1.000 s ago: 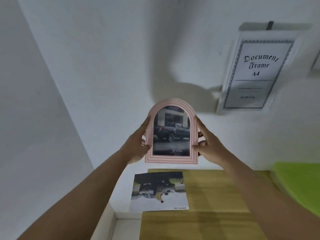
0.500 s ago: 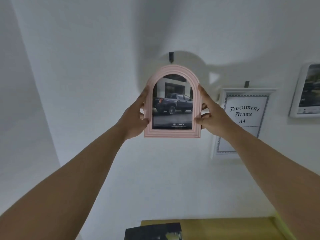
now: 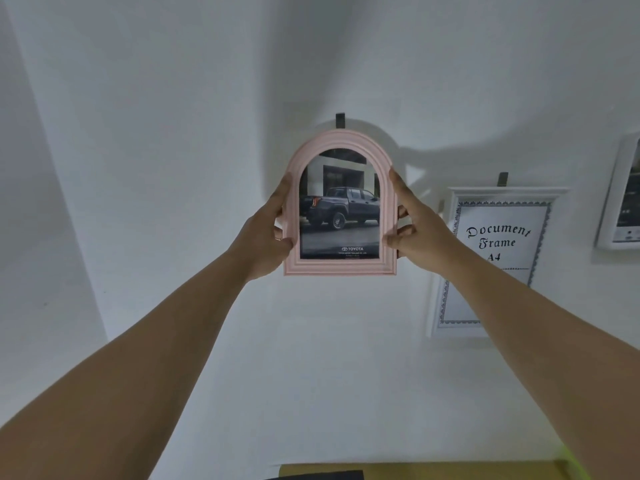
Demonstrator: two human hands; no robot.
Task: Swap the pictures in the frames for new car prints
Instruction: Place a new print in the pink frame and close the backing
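I hold a pink arched frame (image 3: 341,268) up against the white wall, its top just under a dark wall hook (image 3: 340,120). Inside it is a print of a dark pickup truck (image 3: 341,211) with a Toyota logo. My left hand (image 3: 268,233) grips the frame's left edge, thumb on the front. My right hand (image 3: 417,228) grips the right edge, fingers behind and thumb in front. A white frame reading "Document Frame A4" (image 3: 493,261) hangs to the right on its own hook, partly hidden by my right arm.
Another white frame (image 3: 620,199) with a dark print hangs at the far right edge. A wooden tabletop (image 3: 450,472) shows along the bottom, with the dark edge of a loose print (image 3: 322,475) on it. A wall corner runs down the left.
Both hands have lifted the pink frame from above the table up the wall until its top sits just under the hook. The view tilted upward with it.
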